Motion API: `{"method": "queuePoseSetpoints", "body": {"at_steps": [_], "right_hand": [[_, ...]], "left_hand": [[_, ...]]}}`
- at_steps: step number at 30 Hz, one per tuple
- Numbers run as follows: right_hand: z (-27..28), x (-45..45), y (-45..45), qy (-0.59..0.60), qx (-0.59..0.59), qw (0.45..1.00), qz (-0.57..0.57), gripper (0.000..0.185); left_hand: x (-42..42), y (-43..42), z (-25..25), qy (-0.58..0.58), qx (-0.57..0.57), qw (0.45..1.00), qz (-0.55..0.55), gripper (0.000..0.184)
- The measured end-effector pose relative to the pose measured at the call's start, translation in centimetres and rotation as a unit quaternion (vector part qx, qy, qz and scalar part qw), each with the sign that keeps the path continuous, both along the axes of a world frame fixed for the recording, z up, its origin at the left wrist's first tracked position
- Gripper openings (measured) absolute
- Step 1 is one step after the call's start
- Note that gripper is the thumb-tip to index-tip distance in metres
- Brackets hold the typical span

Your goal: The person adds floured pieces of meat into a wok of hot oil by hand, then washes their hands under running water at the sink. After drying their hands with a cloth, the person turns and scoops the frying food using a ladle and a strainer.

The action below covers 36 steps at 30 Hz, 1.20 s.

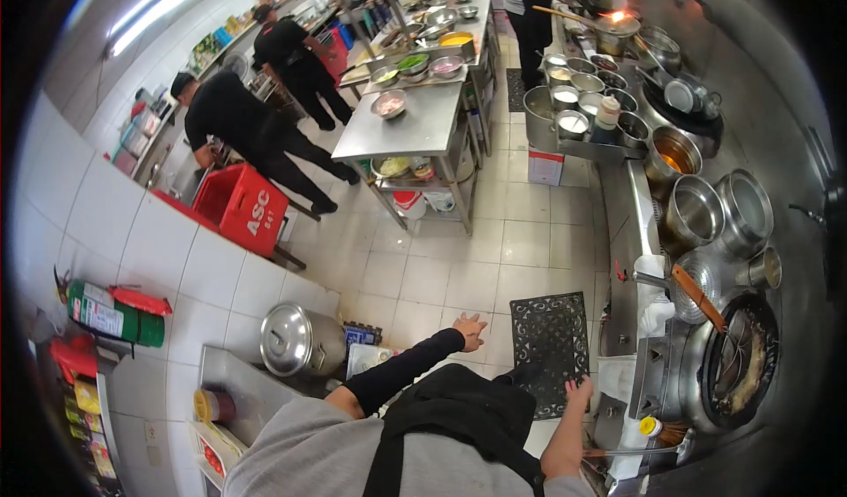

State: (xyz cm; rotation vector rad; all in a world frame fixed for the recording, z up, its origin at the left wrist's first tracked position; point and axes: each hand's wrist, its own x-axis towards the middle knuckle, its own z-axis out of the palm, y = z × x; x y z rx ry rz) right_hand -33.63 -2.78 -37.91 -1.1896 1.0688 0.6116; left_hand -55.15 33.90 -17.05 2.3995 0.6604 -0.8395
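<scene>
My left hand (470, 331), on an arm in a black sleeve, reaches forward over the tiled floor. Its fingers are spread and hold nothing. On the other side, my right hand (579, 391) hangs near the stove edge with its fingers apart and nothing visible in it. Below and between the hands lies a black patterned floor mat (549, 338). Nearest my right hand is the steel stove front, with a wok (739, 365) of bubbling oil farther right. A wire skimmer with a wooden handle (699, 298) rests in that wok. A yellow-capped container (650, 426) stands at the front edge.
Steel pots (694, 212) and sauce containers line the stove. A steel table (401, 126) with bowls stands ahead. Two people in black (238, 126) work at the left counter beside a red crate (243, 206); another person stands by a flame. A lidded stockpot (303, 338) sits left.
</scene>
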Motion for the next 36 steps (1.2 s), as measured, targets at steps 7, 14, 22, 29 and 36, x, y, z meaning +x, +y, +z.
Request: {"method": "queuePoseSetpoints", "body": {"at_steps": [7, 14, 22, 29, 36], "right_hand": [[-5.3, 4.9, -5.3, -0.205, -0.1, 0.947, -0.226, 0.039], [-5.9, 4.8, -4.0, -0.024, 0.019, 0.992, 0.121, 0.072], [11.0, -0.2, 2.3, -0.108, 0.229, 0.95, 0.183, 0.047], [16.1, -2.2, 2.9, -0.181, 0.148, 0.969, 0.078, 0.032], [18.3, -2.6, 5.0, -0.138, -0.022, 0.99, -0.002, 0.026]], "left_hand": [[7.7, -1.0, -0.5, -0.018, -0.013, 0.998, -0.061, 0.069], [15.0, -5.2, -2.4, -0.033, -0.156, 0.978, -0.131, 0.072], [25.4, -14.6, -13.5, -0.032, -0.118, 0.949, -0.289, 0.073], [30.6, -18.4, -14.3, 0.085, -0.428, 0.897, -0.072, 0.021], [32.2, -19.3, -13.6, 0.058, -0.389, 0.915, 0.087, 0.008]]}}
